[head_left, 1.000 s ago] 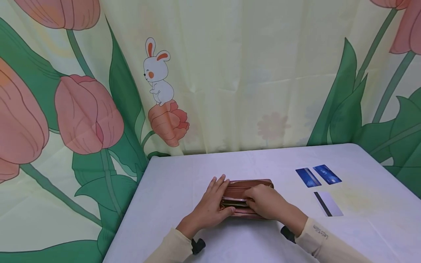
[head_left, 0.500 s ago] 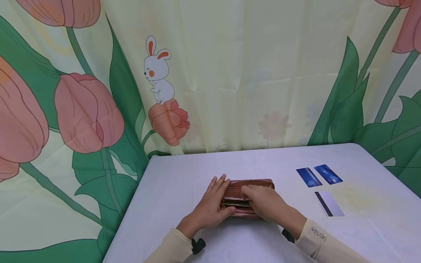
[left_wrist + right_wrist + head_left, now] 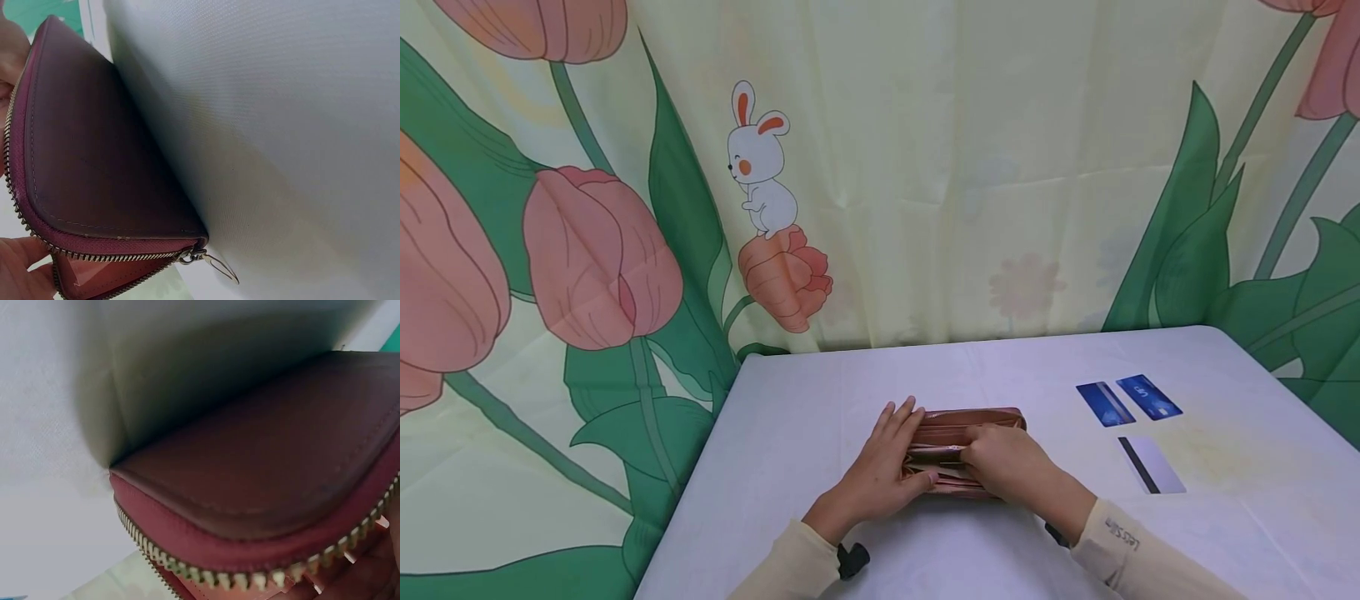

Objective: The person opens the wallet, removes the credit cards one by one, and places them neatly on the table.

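A brown zip-around wallet (image 3: 940, 433) stands spread open on the table, its compartments facing up. My left hand (image 3: 874, 473) holds it at the left end, fingers over the far panel and thumb on the near one. At the opposite end my right hand (image 3: 1011, 462) reaches in, fingers bent around the inner dividers with their tips hidden. The left wrist view shows the wallet's smooth outer panel (image 3: 100, 144) and a metal zipper pull (image 3: 219, 267) hanging at one corner. Close up in the right wrist view runs the toothed zipper (image 3: 244, 579), with fingers behind it.
Two blue cards (image 3: 1105, 404) lie side by side at the right of the table, with a pale card (image 3: 1150, 464) bearing a dark stripe nearer me. A white cloth (image 3: 820, 400) covers the table. Behind it hangs a curtain (image 3: 940, 167) printed with tulips and a rabbit.
My right hand's fingers shift slightly inside the wallet, lifting toward the far panel and then dipping back to the dividers. The left hand and the cards stay put.
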### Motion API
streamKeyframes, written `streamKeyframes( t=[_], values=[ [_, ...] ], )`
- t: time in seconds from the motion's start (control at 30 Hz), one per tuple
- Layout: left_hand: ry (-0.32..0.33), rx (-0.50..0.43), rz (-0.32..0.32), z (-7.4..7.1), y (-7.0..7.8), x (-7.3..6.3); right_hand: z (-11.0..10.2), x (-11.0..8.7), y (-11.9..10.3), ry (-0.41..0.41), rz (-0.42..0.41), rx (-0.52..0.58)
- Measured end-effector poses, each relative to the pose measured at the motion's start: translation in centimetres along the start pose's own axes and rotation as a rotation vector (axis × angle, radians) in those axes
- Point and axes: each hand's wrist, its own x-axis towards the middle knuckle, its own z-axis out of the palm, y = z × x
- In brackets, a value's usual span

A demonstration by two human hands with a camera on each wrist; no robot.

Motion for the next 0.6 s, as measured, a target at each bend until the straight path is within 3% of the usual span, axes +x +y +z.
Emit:
streamKeyframes(
  t=[0.3,0.6],
  values=[
    [-0.004,0.01,-0.009,-0.1,0.2,0.0,-0.4,-0.2,0.1,0.09,-0.03,0.011],
    [0.001,0.015,-0.004,0.0,0.1,0.0,-1.4,-0.1,0.6,0.143,0.037,0.243]
  ],
)
